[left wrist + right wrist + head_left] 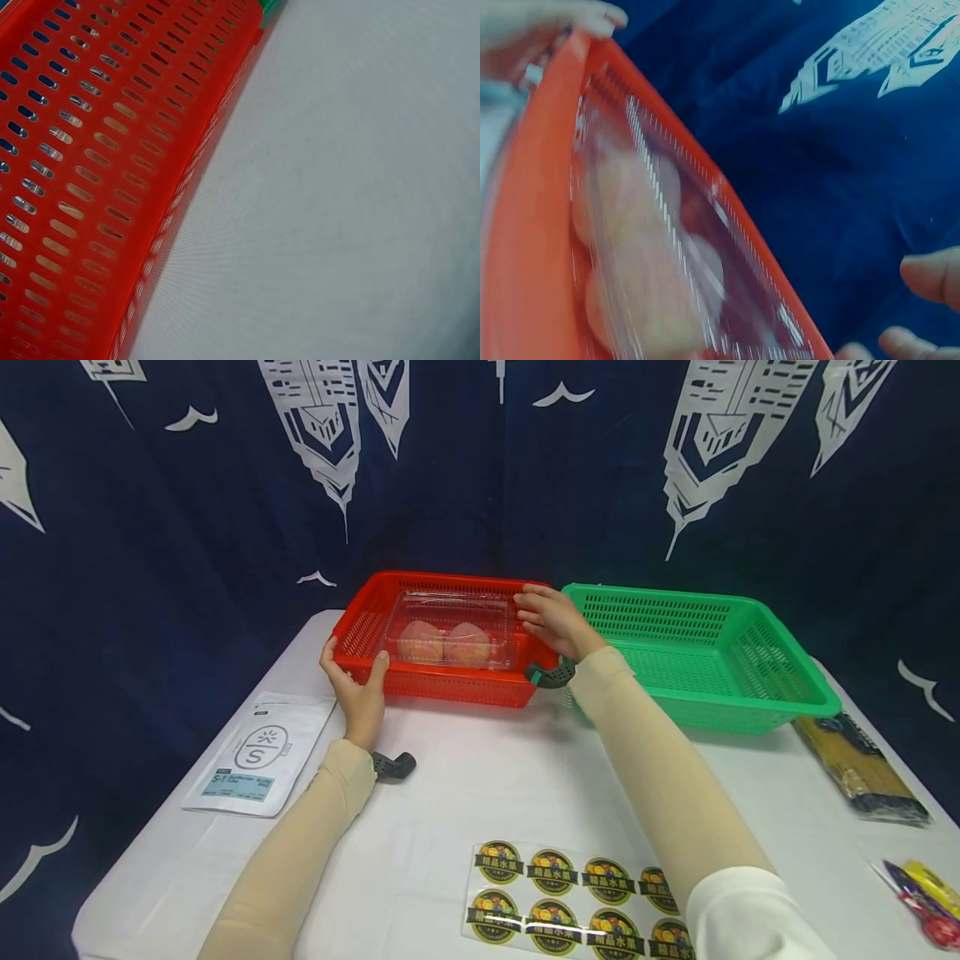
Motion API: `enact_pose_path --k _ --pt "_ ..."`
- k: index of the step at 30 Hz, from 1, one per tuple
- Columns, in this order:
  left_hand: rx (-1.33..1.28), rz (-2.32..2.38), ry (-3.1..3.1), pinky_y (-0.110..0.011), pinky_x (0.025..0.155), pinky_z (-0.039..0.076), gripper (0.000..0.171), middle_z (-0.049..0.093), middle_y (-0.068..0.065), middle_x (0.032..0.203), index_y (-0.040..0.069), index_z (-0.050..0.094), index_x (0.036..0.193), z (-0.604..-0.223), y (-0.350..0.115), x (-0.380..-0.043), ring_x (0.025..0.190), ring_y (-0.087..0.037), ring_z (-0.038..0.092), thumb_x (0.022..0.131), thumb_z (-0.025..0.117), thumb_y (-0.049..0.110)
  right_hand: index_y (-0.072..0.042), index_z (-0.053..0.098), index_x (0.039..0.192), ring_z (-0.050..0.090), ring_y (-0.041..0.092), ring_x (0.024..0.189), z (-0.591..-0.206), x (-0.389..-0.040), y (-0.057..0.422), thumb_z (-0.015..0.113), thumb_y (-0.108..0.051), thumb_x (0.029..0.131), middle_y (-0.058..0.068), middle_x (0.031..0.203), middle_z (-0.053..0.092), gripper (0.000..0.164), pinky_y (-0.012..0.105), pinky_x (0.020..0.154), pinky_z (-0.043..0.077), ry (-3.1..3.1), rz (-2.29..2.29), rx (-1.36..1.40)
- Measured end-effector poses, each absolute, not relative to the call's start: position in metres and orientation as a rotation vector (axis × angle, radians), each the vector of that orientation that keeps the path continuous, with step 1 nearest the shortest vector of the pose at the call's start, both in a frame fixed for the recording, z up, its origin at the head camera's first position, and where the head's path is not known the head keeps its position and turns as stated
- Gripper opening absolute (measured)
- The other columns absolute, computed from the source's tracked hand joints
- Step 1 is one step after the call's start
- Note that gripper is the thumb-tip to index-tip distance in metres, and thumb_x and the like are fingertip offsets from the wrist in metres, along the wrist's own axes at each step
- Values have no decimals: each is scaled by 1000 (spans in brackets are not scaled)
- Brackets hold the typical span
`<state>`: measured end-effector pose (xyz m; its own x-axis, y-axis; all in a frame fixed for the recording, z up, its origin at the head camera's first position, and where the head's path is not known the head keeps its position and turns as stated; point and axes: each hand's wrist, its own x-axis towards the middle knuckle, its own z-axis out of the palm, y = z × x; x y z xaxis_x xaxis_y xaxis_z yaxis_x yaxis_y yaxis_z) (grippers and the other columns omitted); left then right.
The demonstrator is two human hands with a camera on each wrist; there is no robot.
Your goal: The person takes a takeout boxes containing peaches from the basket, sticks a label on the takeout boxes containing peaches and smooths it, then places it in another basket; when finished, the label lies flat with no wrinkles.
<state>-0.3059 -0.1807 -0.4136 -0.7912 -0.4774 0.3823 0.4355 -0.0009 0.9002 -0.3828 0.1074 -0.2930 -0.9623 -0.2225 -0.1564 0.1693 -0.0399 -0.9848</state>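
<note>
One sticker sheet (pixel 576 900); left hand (pixel 360 700) gripping one red basket (pixel 457 685), right hand (pixel 557 620) released

white pouch (pixel 258 752): table (pixel 450 785) left | brown packet (pixel 862 768): right, near green basket (pixel 768 647) | patterned navy curtain (pixel 525 485): behind

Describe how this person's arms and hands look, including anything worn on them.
The left hand and right hand are ungloved. A left beige sleeve and right beige sleeve reach the wrists; a white sleeve shows higher on the right arm. At the wrists are a left dark curved device and a right one, which shows a small green patch.
</note>
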Motion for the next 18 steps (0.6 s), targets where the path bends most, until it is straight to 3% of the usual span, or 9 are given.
enact_pose_path --k 4,8,11,15,18 --pt "42 -1861 -1648 -37 123 41 81 31 -11 168 17 22 164 -414 -181 -307 151 -23 38 100 73 18 -14 24 173 29 29 161 -290 -382 96 56 -22 113 5 178 25 69 31 123 38 1945 -2057 34" --pt "42 -1865 -1654 -36 123 41 81 31 -10 168 18 22 164 -412 -181 -307 151 -22 38 101 73 18 -15 22 173 27 28 158 -291 -382 87 58 -23 111 5 177 24 72 28 107 42 1987 -2034 98" --pt "44 -1867 -1656 -37 122 41 81 31 -11 167 18 22 163 -413 -181 -307 150 -23 37 101 73 18 -14 17 174 25 30 157 -295 -384 81 56 -22 111 6 178 21 75 34 117 38 1977 -2043 129" --pt "47 -1869 -1652 -38 122 42 81 32 -11 167 18 22 163 -414 -181 -306 150 -24 38 100 73 18 -14 13 175 16 34 162 -299 -387 76 55 -21 111 4 181 12 77 52 133 18 1950 -2058 154" --pt "43 -1865 -1652 -38 122 43 81 32 -12 167 18 22 163 -414 -181 -305 151 -25 38 100 73 18 -10 28 171 15 35 163 -303 -390 74 53 -22 113 6 179 18 65 58 133 15 1962 -2050 174"
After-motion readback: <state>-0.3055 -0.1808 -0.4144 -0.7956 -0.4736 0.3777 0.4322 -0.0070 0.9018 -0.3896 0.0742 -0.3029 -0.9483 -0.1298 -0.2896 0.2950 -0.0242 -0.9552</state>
